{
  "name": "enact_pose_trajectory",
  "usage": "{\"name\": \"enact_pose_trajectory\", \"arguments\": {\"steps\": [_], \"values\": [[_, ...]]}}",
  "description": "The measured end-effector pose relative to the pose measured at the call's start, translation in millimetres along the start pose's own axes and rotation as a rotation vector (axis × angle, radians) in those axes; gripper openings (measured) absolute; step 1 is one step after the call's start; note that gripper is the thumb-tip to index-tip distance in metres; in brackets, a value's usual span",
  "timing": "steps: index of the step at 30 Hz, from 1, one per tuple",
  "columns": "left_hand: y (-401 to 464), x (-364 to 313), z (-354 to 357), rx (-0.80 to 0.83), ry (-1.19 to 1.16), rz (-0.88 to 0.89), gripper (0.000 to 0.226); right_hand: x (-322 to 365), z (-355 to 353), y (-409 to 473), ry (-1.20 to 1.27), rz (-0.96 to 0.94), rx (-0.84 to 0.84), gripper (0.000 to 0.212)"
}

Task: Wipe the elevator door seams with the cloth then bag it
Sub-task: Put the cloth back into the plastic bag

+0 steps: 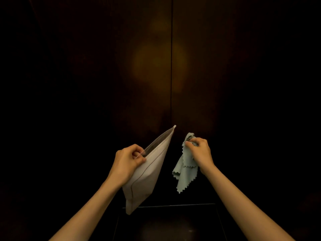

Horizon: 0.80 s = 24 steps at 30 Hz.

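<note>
Dark elevator doors fill the view, and their centre seam [171,66] runs straight down the middle. My left hand [127,160] pinches the near end of the mouth of a pale zip bag [147,173]. The bag is tilted, its far corner pointing up toward the seam, and its mouth gapes a little. My right hand [199,151] grips the bunched top of a pale green cloth [185,173] with zigzag edges, which hangs down freely. The cloth is outside the bag, a short gap to its right.
A dim yellowish reflection glows on the doors [156,63] to the left of the seam. Below the hands lies a dark floor panel [170,223] with a thin bright edge at the door sill. Everything else is in deep shadow.
</note>
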<state>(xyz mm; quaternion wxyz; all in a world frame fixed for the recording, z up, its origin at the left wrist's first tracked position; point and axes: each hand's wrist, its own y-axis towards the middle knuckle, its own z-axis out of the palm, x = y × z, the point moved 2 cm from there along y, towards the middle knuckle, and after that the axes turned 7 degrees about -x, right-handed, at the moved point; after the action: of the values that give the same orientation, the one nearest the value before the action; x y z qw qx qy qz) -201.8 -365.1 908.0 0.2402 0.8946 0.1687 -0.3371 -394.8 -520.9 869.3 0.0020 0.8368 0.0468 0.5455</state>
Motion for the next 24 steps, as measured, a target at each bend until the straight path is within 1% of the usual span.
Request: {"name": "enact_pose_trajectory", "arguments": {"steps": [1, 3, 4, 6, 9, 11, 12, 15, 19, 21, 24], "values": [[-0.3, -2.8, 0.0, 0.003, 0.004, 0.027, 0.024, 1.9, 4.3, 0.7, 0.014, -0.001, -0.006, 0.023], [1.4, -8.1, -1.7, 0.013, 0.021, 0.085, 0.022, 6.9, 12.5, 2.5, 0.022, -0.009, -0.03, 0.039], [3.0, -10.4, -2.8, 0.02, 0.028, 0.112, 0.022, 7.8, 16.2, 5.0, 0.035, -0.014, -0.035, 0.044], [8.2, -14.2, -6.0, 0.033, 0.042, 0.166, 0.02, 19.4, 18.9, 3.9, 0.077, -0.024, -0.051, 0.047], [14.2, -15.8, -10.7, 0.035, 0.073, 0.244, 0.017, 30.8, 23.1, 3.3, 0.152, -0.009, -0.011, 0.054], [17.9, -13.5, -13.1, 0.038, 0.094, 0.284, 0.015, 36.6, 23.0, 4.6, 0.184, 0.002, -0.001, 0.066], [20.0, -11.9, -14.3, 0.039, 0.1, 0.303, 0.015, 40.5, 22.4, 6.0, 0.201, 0.014, 0.006, 0.067], [24.7, -8.5, -15.3, 0.045, 0.1, 0.349, 0.015, 48.3, 19.9, 9.7, 0.197, 0.065, -0.029, 0.056], [28.4, -5.7, -14.4, 0.046, 0.112, 0.415, 0.012, 55.6, 21.7, 14.3, 0.168, 0.081, -0.044, 0.059], [28.5, -3.4, -14.1, 0.033, 0.139, 0.45, 0.011, 55.9, 23.6, 17.8, 0.136, 0.096, -0.048, 0.055], [33.3, -0.3, -15.1, -0.013, 0.126, 0.438, 0.008, 52.9, 26.2, 22.6, 0.104, 0.09, -0.051, 0.046]]}}
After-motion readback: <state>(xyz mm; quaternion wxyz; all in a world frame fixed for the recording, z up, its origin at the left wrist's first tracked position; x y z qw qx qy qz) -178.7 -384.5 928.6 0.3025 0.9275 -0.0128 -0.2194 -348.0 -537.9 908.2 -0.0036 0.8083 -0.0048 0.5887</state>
